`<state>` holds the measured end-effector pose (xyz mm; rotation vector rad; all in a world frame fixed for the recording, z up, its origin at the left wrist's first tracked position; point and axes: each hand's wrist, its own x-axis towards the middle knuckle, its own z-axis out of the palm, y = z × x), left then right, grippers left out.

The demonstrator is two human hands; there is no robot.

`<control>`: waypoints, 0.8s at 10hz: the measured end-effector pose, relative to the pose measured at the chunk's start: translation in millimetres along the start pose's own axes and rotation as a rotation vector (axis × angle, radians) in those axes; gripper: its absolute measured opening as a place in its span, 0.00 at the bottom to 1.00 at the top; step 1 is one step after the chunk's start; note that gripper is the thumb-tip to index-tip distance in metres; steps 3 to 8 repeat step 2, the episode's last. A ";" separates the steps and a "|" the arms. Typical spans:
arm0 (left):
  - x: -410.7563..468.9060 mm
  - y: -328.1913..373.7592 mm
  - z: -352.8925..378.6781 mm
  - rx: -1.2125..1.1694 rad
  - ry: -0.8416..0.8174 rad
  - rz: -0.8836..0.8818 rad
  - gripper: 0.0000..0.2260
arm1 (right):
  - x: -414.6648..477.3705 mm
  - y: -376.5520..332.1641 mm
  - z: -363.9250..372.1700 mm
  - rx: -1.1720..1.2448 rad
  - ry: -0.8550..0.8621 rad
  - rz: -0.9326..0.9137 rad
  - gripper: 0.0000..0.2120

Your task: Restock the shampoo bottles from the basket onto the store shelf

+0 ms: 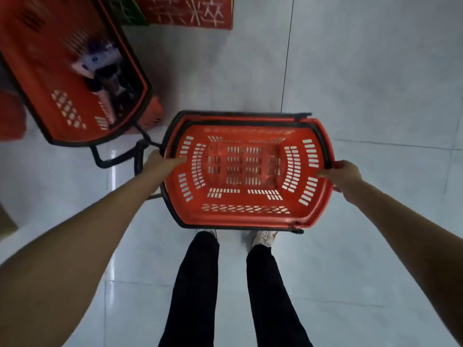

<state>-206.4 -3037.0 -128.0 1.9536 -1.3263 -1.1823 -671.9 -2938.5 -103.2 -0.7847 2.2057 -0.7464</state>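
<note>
An empty red plastic basket (246,216) with black handles hangs in front of me above the floor. My left hand (164,162) grips its left rim, thumb inside the wall. At the opposite end, my right hand (343,172) grips the right rim. A second red basket (75,116) stands at the upper left, blurred, with a white and purple bottle (97,58) and dark items lying inside. No shelf is in view.
Pale glossy floor tiles (375,83) spread all round. A red sign or carton (190,11) with white strokes stands at the top. My legs and shoes (263,237) are just below the held basket. A brown box corner (6,221) shows at the left edge.
</note>
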 end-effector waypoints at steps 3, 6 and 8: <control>-56.8 -66.2 51.6 0.239 -0.224 -0.087 0.45 | -53.7 65.5 45.6 -0.569 -0.188 -0.132 0.38; -56.8 -66.2 51.6 0.239 -0.224 -0.087 0.45 | -53.7 65.5 45.6 -0.569 -0.188 -0.132 0.38; -56.8 -66.2 51.6 0.239 -0.224 -0.087 0.45 | -53.7 65.5 45.6 -0.569 -0.188 -0.132 0.38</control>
